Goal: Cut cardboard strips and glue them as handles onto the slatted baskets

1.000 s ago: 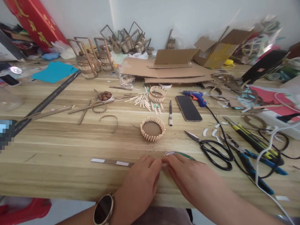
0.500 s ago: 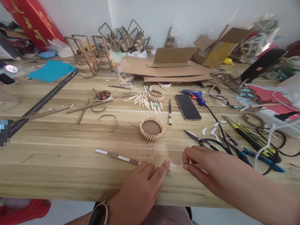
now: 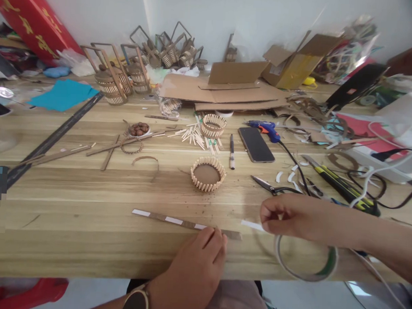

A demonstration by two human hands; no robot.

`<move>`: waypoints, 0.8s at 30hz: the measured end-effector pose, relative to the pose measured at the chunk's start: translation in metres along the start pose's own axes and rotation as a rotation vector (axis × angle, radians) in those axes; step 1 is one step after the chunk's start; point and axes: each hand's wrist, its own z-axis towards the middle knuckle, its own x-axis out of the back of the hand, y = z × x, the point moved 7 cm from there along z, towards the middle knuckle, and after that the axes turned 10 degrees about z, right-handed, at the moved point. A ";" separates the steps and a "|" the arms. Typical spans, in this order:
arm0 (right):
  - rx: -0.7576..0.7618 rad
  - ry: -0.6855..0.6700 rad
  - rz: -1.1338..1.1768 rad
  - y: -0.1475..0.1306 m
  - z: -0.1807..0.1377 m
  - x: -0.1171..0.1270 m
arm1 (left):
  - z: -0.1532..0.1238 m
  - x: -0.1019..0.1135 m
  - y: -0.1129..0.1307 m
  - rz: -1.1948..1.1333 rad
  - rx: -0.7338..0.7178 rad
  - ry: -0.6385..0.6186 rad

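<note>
Left hand, fingers loosely curled, presses fingertips on the brown cardboard strip lying near the table's near edge. Right hand, just right of the strip's end, pinches a white tape end; tape roll hangs below it.

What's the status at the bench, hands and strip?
Left hand fingertips pinning cardboard strip flat. Right hand pinching white tape end, tape roll hanging below it. Scissors close behind right hand.
</note>
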 end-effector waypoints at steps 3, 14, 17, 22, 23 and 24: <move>-0.011 -0.137 0.144 0.005 0.013 -0.020 | 0.000 0.001 -0.002 0.023 0.023 0.011; -0.044 -0.136 0.171 0.010 0.030 -0.041 | 0.006 0.010 -0.006 -0.062 0.042 0.018; -0.041 -0.115 0.148 0.008 0.030 -0.040 | 0.007 0.011 -0.006 -0.054 0.035 0.008; -0.019 -0.057 0.057 -0.001 0.028 -0.038 | 0.007 0.005 -0.005 -0.024 0.025 -0.048; -0.025 -0.045 0.038 -0.002 0.027 -0.038 | 0.006 0.004 -0.004 -0.021 0.020 -0.056; -0.032 -0.034 0.018 -0.003 0.026 -0.038 | 0.006 0.003 -0.003 -0.019 0.019 -0.059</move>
